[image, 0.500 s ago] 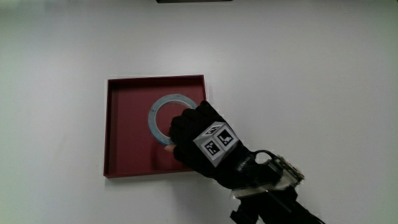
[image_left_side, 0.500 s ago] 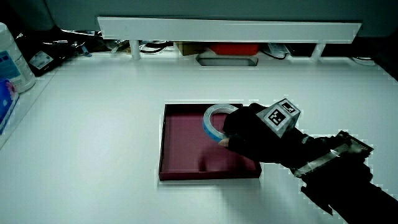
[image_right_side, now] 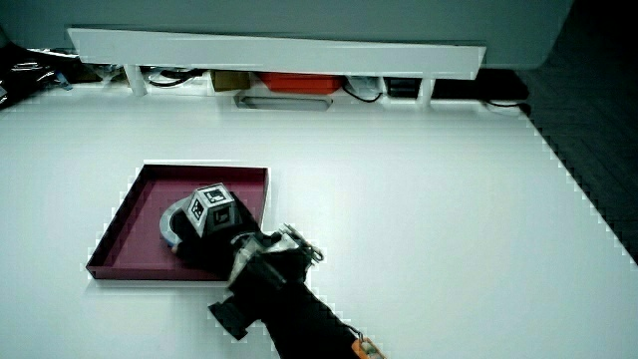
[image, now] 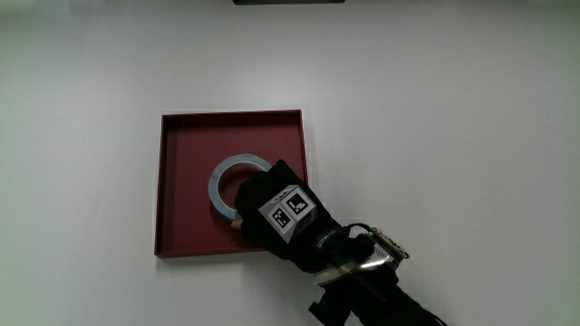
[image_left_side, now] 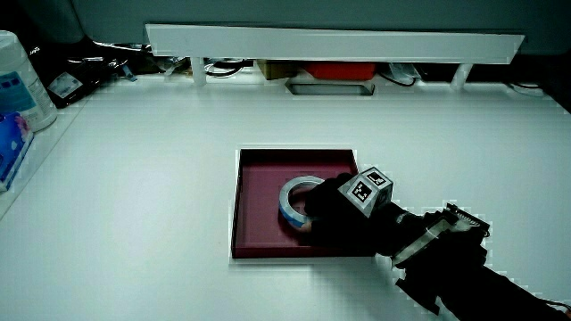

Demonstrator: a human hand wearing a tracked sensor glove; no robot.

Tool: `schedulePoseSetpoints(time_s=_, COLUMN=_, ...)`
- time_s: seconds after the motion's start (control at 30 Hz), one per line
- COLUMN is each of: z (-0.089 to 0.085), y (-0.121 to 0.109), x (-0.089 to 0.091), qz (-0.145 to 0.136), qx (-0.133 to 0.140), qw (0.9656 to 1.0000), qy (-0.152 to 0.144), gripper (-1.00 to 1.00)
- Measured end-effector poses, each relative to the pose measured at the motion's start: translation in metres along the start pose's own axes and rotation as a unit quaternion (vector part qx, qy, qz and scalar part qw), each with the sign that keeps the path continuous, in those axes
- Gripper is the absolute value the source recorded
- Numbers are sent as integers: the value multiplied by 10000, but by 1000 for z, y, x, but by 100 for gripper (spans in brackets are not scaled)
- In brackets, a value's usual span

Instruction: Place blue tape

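The blue tape (image: 224,178), a pale blue ring, is inside the dark red square tray (image: 186,145), near its middle and slightly tilted. The hand (image: 246,206) reaches over the tray's edge nearest the person, its fingers curled around the part of the ring closest to the person. In both side views the tape (image_left_side: 293,196) (image_right_side: 169,222) sits low over the tray floor (image_left_side: 260,201) (image_right_side: 128,227), still in the hand (image_left_side: 332,212) (image_right_side: 199,237). I cannot tell whether the ring touches the floor.
A low white partition (image_left_side: 335,40) runs along the table's edge farthest from the person, with a red box (image_left_side: 337,69) and cables under it. A white bottle (image_left_side: 20,82) stands at the table's side edge.
The hand has brought the tape down lower into the tray and a little nearer to the person, toward the tray's middle. The grasp is unchanged.
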Motion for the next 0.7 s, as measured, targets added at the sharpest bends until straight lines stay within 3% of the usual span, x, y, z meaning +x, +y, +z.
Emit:
schedulePoseSetpoints(time_s=0.4, z=-12, y=2, x=8, qz=-159, qx=-138, qw=9997, qy=126, gripper=0)
schedulePoseSetpoints(time_s=0.7, z=-11, y=5, x=12, qz=-341, qx=-423, qw=9983, qy=204, gripper=-25)
